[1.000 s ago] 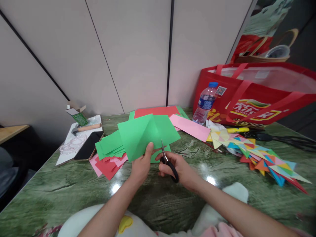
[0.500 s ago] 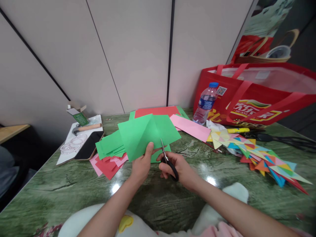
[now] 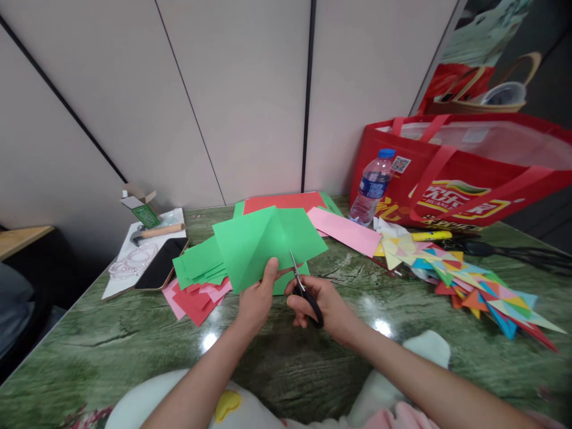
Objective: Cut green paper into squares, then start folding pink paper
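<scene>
My left hand (image 3: 259, 298) grips a creased sheet of green paper (image 3: 250, 244) from below, its thumb on the front face. In my right hand (image 3: 326, 307) is a pair of scissors (image 3: 307, 296) with black handles, my fingers through the loops. The blades point up and lie against the lower right part of the sheet; they look nearly closed. Below the held sheet, another green piece (image 3: 290, 286) shows partly on the table. Left of my left hand lie a stack of green paper pieces (image 3: 199, 262) and a pile of red and pink pieces (image 3: 194, 301).
Pink strips (image 3: 346, 229) and red sheets (image 3: 286, 201) lie behind. A water bottle (image 3: 372, 187) stands before a red bag (image 3: 447, 179). Folded colourful paper pieces (image 3: 482, 283) spread at the right. A phone (image 3: 161, 263), hammer (image 3: 158, 232) and small box (image 3: 143, 208) sit at the left.
Almost nothing differs. The scissors and the fingers of my right hand have shifted very slightly; the green sheet stays in place in my left hand.
</scene>
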### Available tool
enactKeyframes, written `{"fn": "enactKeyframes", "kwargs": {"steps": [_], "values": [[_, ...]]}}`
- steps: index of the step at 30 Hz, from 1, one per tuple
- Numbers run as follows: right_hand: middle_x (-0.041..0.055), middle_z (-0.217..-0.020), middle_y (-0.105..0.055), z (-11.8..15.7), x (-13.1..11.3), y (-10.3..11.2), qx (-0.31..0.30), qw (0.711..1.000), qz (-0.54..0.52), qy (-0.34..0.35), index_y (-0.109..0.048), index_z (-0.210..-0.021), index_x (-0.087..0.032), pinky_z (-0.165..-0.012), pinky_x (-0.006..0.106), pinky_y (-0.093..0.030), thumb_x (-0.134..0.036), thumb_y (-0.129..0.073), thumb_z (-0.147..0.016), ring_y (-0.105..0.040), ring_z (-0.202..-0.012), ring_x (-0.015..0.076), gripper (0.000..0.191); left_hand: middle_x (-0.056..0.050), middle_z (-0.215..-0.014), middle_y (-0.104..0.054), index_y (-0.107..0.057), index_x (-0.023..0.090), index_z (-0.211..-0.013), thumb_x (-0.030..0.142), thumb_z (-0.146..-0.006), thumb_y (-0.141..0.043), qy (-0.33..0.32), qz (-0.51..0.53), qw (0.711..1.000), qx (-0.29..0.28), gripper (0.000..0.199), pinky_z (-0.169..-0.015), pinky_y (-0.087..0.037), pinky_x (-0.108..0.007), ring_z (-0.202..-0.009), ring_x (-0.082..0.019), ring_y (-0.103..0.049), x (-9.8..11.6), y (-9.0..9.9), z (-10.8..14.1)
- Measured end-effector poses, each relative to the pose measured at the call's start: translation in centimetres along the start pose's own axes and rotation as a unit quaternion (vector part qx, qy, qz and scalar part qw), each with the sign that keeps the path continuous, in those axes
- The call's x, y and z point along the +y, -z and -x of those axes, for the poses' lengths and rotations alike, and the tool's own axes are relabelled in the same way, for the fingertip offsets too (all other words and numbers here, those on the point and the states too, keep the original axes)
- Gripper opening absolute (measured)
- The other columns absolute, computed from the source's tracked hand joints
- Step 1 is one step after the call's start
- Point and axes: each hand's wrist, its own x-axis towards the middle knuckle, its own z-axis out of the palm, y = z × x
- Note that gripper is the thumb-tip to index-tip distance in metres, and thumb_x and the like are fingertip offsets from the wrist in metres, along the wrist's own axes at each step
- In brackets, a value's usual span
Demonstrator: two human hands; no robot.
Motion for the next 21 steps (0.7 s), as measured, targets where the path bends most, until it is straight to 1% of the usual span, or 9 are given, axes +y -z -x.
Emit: {"fn": "enactKeyframes", "kwargs": {"steps": [5,10,12,14,17,21], "values": [[-0.0083,-0.043,-0.049,-0.1,0.0,0.0,0.000,1.000,0.006,-0.015,-0.051,-0.079,-0.017,-0.042,0.023,-0.040,-0.046,-0.067,-0.063,-0.045,-0.035,0.0076,0.037,-0.010,-0.093,-0.068,-0.071,0.018,-0.074,0.063,-0.070,-0.042,-0.022,0.020,1.000,0.002,0.054,-0.098,-0.029,-0.035,-0.110,-0.026,-0.050,-0.1,-0.1,0.0],[-0.0046,-0.054,-0.053,-0.1,-0.8,0.0,-0.001,1.000,0.023,0.016,-0.049,-0.086,-0.017,-0.051,0.025,-0.040,-0.046,-0.068,-0.061,-0.050,-0.049,0.0104,0.043,-0.009,-0.095,-0.068,-0.069,0.017,-0.083,0.058,-0.065,-0.054,-0.020,-0.002,0.999,0.040,0.047,-0.096,-0.033,-0.034,-0.111,-0.027,-0.049,-0.1,-0.3,0.2],[-0.0032,-0.059,-0.053,-0.1,-1.0,0.0,0.005,0.999,0.029,0.031,-0.049,-0.087,-0.017,-0.054,0.025,-0.039,-0.048,-0.067,-0.061,-0.050,-0.054,0.0114,0.044,-0.008,-0.094,-0.068,-0.068,0.018,-0.086,0.056,-0.063,-0.057,-0.024,0.001,0.999,0.037,0.046,-0.095,-0.034,-0.034,-0.111,-0.027,-0.049,0.1,-0.3,0.3],[-0.0025,-0.063,-0.052,-0.1,-1.1,0.1,0.019,0.998,0.035,0.040,-0.049,-0.084,-0.017,-0.054,0.025,-0.038,-0.049,-0.068,-0.060,-0.049,-0.057,0.0116,0.044,-0.008,-0.092,-0.069,-0.068,0.018,-0.087,0.055,-0.063,-0.058,-0.027,0.004,0.999,0.031,0.045,-0.095,-0.035,-0.035,-0.111,-0.027,-0.049,0.2,-0.3,0.4],[-0.0027,-0.064,-0.049,-0.1,-1.1,0.1,0.033,0.998,0.042,0.043,-0.049,-0.078,-0.018,-0.054,0.025,-0.037,-0.050,-0.068,-0.058,-0.046,-0.058,0.0113,0.043,-0.008,-0.089,-0.069,-0.067,0.019,-0.087,0.054,-0.064,-0.058,-0.030,0.010,0.999,0.031,0.043,-0.095,-0.035,-0.035,-0.111,-0.026,-0.050,0.2,-0.3,0.4],[-0.0032,-0.064,-0.048,-0.2,-1.0,0.1,0.028,0.998,0.029,0.040,-0.049,-0.081,-0.017,-0.055,0.025,-0.037,-0.049,-0.068,-0.059,-0.045,-0.057,0.0110,0.043,-0.008,-0.089,-0.069,-0.067,0.018,-0.085,0.053,-0.064,-0.059,-0.022,0.025,0.999,0.034,0.041,-0.096,-0.034,-0.035,-0.111,-0.026,-0.049,0.0,-0.4,0.4]]}}
